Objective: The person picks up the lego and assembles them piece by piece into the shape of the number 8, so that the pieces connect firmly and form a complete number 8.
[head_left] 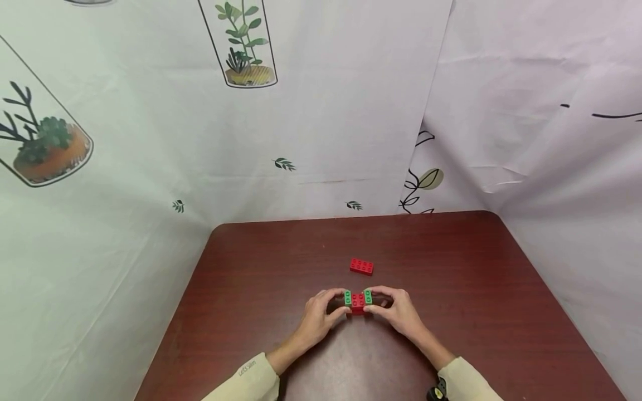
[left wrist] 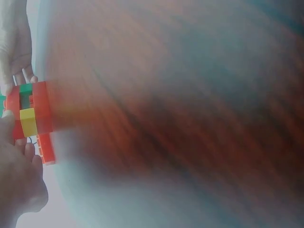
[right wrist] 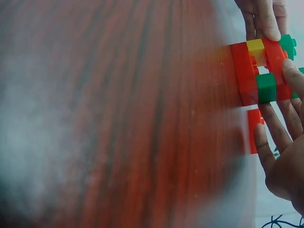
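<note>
"Since clock bearings are read from the head view, what is recorded at nine o'clock?"

"The left grip (head_left: 317,317), engaged: thumb and fingers pinch the brick stack (head_left: 358,302) at its nine o'clock end."

"And at three o'clock?"

"The right grip (head_left: 401,313), likewise engaged, pinching the opposite end. The stack is therefore held between the two. Whether its base bears on the desk (head_left: 241,262), I cannot confirm."

"State the construction."

"Lowest, a lower red brick (right wrist: 243,78). Above it, a yellow brick (right wrist: 255,51) at the nine o'clock end and a green brick (right wrist: 267,89) at the three o'clock end, a gap between them. An upper red brick (right wrist: 275,59) bridges both. On top sit two small green bricks (head_left: 348,298), one per end, with red studs showing between."

"Other items noted?"

"One loose red brick (head_left: 361,267), studs up on the desk, at twelve o'clock from the stack and apart from it. Pale sleeves (head_left: 251,384) enter from seven and five o'clock. Beyond the desk, toward twelve, hangs white fabric (head_left: 341,111) printed with plants"
</note>
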### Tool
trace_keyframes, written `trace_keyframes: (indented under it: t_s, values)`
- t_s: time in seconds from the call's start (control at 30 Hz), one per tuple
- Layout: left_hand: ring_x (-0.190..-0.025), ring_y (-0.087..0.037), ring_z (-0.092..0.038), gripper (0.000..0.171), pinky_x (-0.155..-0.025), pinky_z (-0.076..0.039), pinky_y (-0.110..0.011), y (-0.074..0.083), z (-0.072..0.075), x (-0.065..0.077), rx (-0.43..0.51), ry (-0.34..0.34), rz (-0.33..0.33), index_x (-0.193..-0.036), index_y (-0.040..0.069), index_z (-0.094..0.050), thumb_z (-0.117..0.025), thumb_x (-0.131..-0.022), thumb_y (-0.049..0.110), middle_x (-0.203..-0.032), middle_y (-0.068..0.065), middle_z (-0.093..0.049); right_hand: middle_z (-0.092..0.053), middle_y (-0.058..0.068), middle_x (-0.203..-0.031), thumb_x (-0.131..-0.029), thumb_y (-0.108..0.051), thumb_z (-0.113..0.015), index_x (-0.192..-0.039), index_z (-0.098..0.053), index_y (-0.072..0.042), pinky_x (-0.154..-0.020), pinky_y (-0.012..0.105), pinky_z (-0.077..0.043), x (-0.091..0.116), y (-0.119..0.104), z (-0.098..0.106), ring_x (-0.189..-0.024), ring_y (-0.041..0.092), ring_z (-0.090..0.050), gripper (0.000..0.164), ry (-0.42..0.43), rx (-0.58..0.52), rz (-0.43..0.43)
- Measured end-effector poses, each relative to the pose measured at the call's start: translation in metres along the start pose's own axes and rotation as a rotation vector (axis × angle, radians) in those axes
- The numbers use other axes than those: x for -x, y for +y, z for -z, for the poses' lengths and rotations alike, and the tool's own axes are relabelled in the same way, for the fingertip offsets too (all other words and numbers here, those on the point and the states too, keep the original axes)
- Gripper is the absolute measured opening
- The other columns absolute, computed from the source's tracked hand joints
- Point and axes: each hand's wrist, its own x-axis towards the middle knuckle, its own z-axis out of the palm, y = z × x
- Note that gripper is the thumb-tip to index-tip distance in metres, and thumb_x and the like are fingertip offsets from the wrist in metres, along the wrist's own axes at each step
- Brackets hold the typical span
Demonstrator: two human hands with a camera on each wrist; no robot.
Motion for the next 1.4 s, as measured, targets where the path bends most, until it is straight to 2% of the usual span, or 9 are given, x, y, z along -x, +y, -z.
trace_keyframes:
  t_s: [0.13,0.33,0.57,0.77,0.93,1.03,1.17,1.27,1.4]
  values:
    - [-0.103,-0.02,-0.071,0.037,-0.086,-0.059,-0.044,-0.001,0.001,0.0,0.039,-0.022,0.043,-0.126,0.015,-0.074,-0.085,-0.092,0.024,-0.113,-0.001,-0.076,-0.08,0.005,-0.1,-0.085,-0.018,-0.092,-0.117,-0.079,-0.01,-0.062,0.026,-0.058,0.0,0.001,0.0,-0.072,0.01,-0.068,0.035,-0.002,-0.008,-0.005]
    - [-0.109,-0.018,-0.07,0.041,-0.09,-0.058,-0.042,-0.007,0.006,-0.004,0.082,-0.067,0.037,-0.128,0.018,-0.074,-0.086,-0.091,0.028,-0.118,0.003,-0.075,-0.08,0.003,-0.102,-0.084,-0.018,-0.093,-0.117,-0.079,-0.012,-0.065,0.028,-0.059,0.0,0.001,0.0,-0.075,0.011,-0.07,0.037,-0.001,-0.026,-0.009]
    - [-0.122,-0.017,-0.066,0.045,-0.102,-0.054,-0.045,-0.012,0.014,-0.016,0.207,-0.158,0.064,-0.136,0.011,-0.071,-0.081,-0.097,0.031,-0.13,0.008,-0.072,-0.079,0.001,-0.102,-0.084,-0.018,-0.093,-0.117,-0.079,-0.012,-0.067,0.028,-0.059,0.0,0.001,0.0,-0.08,0.011,-0.071,0.037,-0.004,-0.036,-0.024]
    - [-0.126,-0.024,-0.065,0.037,-0.104,-0.051,-0.057,-0.015,0.018,-0.029,0.295,-0.147,0.069,-0.137,0.009,-0.07,-0.074,-0.103,0.024,-0.132,0.003,-0.072,-0.079,0.004,-0.104,-0.085,-0.02,-0.092,-0.119,-0.078,-0.012,-0.069,0.028,-0.06,0.0,0.0,0.0,-0.082,0.013,-0.072,0.038,-0.015,-0.061,-0.046]
    - [-0.129,-0.032,-0.063,0.035,-0.106,-0.047,-0.065,-0.018,0.018,-0.042,0.351,-0.118,0.095,-0.138,0.006,-0.069,-0.072,-0.104,0.015,-0.134,-0.007,-0.071,-0.078,0.006,-0.105,-0.086,-0.02,-0.091,-0.12,-0.077,-0.012,-0.069,0.027,-0.059,0.001,-0.001,0.0,-0.081,0.014,-0.071,0.038,-0.021,-0.073,-0.058]
    - [-0.13,-0.039,-0.062,0.034,-0.107,-0.044,-0.069,-0.009,0.021,-0.052,0.37,-0.102,0.113,-0.137,0.0,-0.067,-0.07,-0.104,0.009,-0.134,-0.015,-0.07,-0.078,0.005,-0.104,-0.085,-0.019,-0.092,-0.119,-0.077,-0.012,-0.069,0.027,-0.059,0.001,-0.002,0.0,-0.08,0.015,-0.07,0.038,-0.02,-0.077,-0.069]
    - [-0.133,-0.029,-0.062,0.036,-0.111,-0.047,-0.059,-0.014,0.019,-0.064,0.323,-0.118,0.142,-0.14,0.003,-0.067,-0.069,-0.105,0.011,-0.137,-0.008,-0.07,-0.077,0.002,-0.105,-0.084,-0.019,-0.093,-0.119,-0.077,-0.014,-0.071,0.026,-0.058,0.001,-0.002,0.0,-0.08,0.014,-0.069,0.038,-0.013,-0.068,-0.066]
    - [-0.133,-0.02,-0.061,0.038,-0.111,-0.049,-0.049,-0.029,0.011,-0.073,0.294,-0.132,0.154,-0.143,0.007,-0.066,-0.07,-0.105,0.012,-0.139,0.001,-0.069,-0.077,0.001,-0.106,-0.084,-0.019,-0.093,-0.12,-0.076,-0.014,-0.072,0.026,-0.058,0.001,-0.001,0.0,-0.082,0.013,-0.068,0.04,-0.01,-0.062,-0.063]
    - [-0.131,-0.024,-0.064,0.041,-0.108,-0.052,-0.047,-0.033,0.004,-0.083,0.303,-0.12,0.161,-0.143,0.002,-0.064,-0.071,-0.103,0.006,-0.139,-0.004,-0.07,-0.077,0.003,-0.108,-0.084,-0.018,-0.092,-0.122,-0.076,-0.011,-0.074,0.026,-0.058,0.001,0.0,-0.001,-0.085,0.014,-0.069,0.042,-0.016,-0.072,-0.07]
